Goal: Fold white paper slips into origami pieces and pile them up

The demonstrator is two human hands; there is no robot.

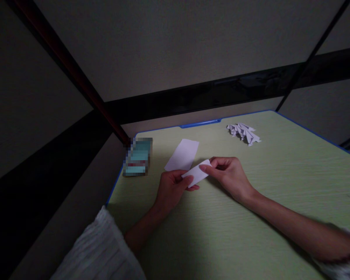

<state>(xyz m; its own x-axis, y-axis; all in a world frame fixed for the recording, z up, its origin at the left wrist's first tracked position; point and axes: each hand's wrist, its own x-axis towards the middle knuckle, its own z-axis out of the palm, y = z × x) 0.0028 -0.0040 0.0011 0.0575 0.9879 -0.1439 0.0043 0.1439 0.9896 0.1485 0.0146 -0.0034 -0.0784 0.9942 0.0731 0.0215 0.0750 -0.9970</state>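
A small folded piece of white paper (196,174) is held above the table between both hands. My left hand (173,188) pinches its lower left end, thumb on top and fingers beneath. At the upper right end, my right hand (230,175) grips it with the thumb on top and the fingers curled behind. Just beyond my left hand, flat white sheets of paper (183,153) lie on the table. A cluster of folded white paper pieces (243,133) with pointed shapes rests farther back on the right.
The light-green table (294,175) has a blue edge and a blue handle-like strip (201,123) at the back. A teal, pixelated object (137,157) lies at the left edge. Dark-banded panels (192,46) rise behind the table.
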